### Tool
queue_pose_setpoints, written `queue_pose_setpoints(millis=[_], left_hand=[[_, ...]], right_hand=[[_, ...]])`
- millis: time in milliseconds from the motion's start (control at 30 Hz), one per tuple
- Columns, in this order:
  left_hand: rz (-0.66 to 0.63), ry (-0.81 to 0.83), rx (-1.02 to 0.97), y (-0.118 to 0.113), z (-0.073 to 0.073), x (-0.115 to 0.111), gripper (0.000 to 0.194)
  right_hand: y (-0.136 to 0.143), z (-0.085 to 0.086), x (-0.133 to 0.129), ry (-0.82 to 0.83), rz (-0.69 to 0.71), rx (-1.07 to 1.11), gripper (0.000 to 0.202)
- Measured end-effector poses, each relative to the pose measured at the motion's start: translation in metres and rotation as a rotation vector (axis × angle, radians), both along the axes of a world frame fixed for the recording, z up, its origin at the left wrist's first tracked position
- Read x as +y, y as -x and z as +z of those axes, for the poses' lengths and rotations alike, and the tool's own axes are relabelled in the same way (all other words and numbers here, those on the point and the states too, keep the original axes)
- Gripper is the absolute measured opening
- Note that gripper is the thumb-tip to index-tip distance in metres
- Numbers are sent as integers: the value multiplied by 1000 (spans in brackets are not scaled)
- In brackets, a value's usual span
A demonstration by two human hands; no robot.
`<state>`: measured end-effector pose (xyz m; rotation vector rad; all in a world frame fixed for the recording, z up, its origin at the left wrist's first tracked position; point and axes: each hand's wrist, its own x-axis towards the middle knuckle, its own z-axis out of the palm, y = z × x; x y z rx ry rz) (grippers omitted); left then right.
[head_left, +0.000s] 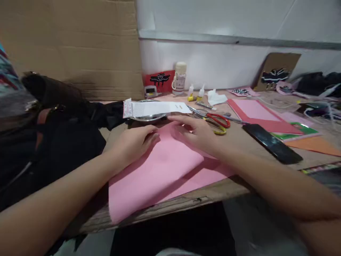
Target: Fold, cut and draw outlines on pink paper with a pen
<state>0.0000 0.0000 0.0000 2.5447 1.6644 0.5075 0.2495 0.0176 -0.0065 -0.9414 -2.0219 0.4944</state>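
Observation:
A large pink sheet (160, 160) lies at the table's front edge, folded over on itself, with its lower left corner reaching past the edge. My left hand (135, 144) holds the sheet's upper left side, its fingers curled together. At the sheet's top, my right hand (195, 133) has its fingers bent around the far edge of the fold, pressed on the pink material. Just beyond my right hand lie scissors with red handles (220, 120) and a yellow-handled pair (220, 131).
Behind the hands, a white printed strip (160, 107) rests on a round metal plate (149, 118). A black phone (271, 143) and coloured sheets (266, 113) lie right. Black bags (66, 149) fill the left. A bottle (179, 79) and small glue bottles (201, 93) stand by the wall.

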Motion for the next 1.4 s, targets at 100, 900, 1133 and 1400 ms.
queue_pose_setpoints(millis=[100, 900, 1133, 1400], left_hand=[[2, -4, 4, -5, 0, 1, 30], [-79, -122, -16, -7, 0, -2, 49], [-103, -114, 77, -5, -3, -1, 58], [-67, -106, 152, -8, -1, -5, 65]], right_hand=[[-2, -2, 3, -27, -29, -12, 28], [10, 7, -4, 445, 2, 57, 28], [11, 8, -9, 369, 11, 39, 30], [11, 8, -10, 297, 15, 42, 27]])
